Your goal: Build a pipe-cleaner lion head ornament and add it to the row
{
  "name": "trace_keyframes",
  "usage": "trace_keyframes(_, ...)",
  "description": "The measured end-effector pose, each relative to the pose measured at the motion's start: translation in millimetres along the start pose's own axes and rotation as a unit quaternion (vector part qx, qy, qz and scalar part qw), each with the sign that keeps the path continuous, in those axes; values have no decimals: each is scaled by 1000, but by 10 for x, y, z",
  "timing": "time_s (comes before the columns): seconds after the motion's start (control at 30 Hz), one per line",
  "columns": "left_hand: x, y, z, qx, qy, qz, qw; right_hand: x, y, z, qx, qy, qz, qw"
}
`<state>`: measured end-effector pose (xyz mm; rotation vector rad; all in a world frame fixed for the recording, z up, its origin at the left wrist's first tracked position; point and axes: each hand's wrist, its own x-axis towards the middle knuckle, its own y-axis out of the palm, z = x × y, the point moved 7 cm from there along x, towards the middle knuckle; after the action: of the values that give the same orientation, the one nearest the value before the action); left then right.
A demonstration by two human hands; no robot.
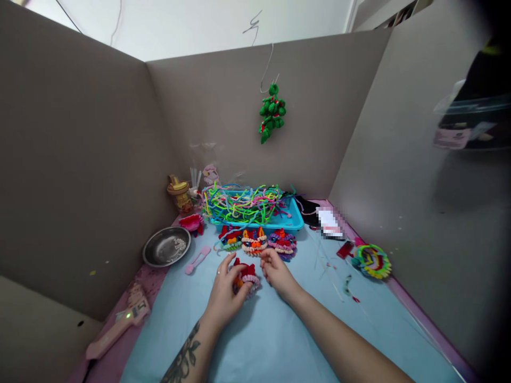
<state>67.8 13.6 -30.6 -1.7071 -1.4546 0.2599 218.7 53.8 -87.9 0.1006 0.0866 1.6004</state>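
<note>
Over the middle of the desk [271, 340], the left hand [225, 291] is holding a fuzzy red-and-lilac piece [248, 273] in its grip. The right hand [279, 274], curled, is hovering just beside it, and I cannot tell whether that grip is pinching anything. Three fuzzy faces [254, 242] are lying beyond, near the blue tray [296, 217].

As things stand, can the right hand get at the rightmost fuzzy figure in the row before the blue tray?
Probably yes: the right hand is just in front of that rightmost figure, with nothing visible between.
</note>
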Motion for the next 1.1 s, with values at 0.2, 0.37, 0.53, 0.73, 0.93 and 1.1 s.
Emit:
trace_keyframes(0.2,1,-22,-17,13,16,-10,1000,-27,53,92,-64,-24,38,997)
trace_keyframes(0.37,-5,-20,-21,10,21,-8,1000,-39,80,143,-167,-58,46,983)
trace_keyframes(0.53,-11,-11,-32,7,24,-4,1000,-52,99,190,-220,-83,38,971)
trace_keyframes(0.73,-5,-7,-29,-4,20,9,1000,-60,134,202,-207,-87,48,973)
trace_keyframes(0.93,0,-7,5,-6,10,-1,1000,-69,154,232,-189,-83,56,977)
trace_keyframes(1.1,-2,8,-16,0,16,10,1000,-67,151,225,-198,-84,57,975)
